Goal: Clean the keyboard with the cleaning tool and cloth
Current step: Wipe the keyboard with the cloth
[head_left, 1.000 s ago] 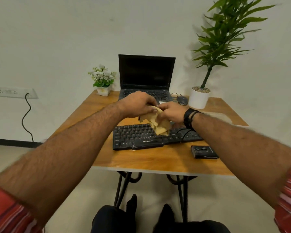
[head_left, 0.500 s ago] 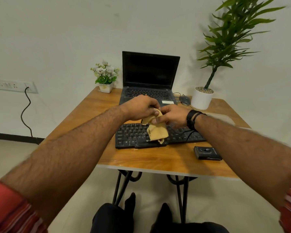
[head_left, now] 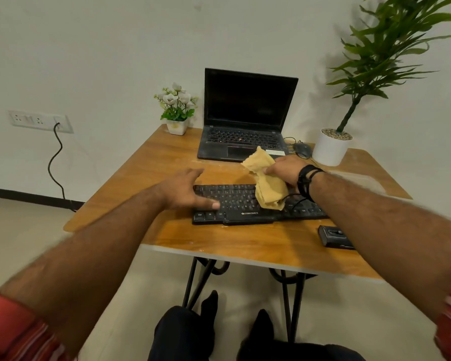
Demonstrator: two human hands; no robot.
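keyboard [head_left: 248,204] lengthwise left–right, cloth [head_left: 267,178] hanging above

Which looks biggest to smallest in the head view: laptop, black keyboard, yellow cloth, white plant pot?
1. laptop
2. black keyboard, partly hidden by the hands
3. yellow cloth, bunched in the right hand, and white plant pot: too alike to rank

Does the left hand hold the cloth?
No, the right hand alone grips the cloth; the left hand is open over the keyboard.
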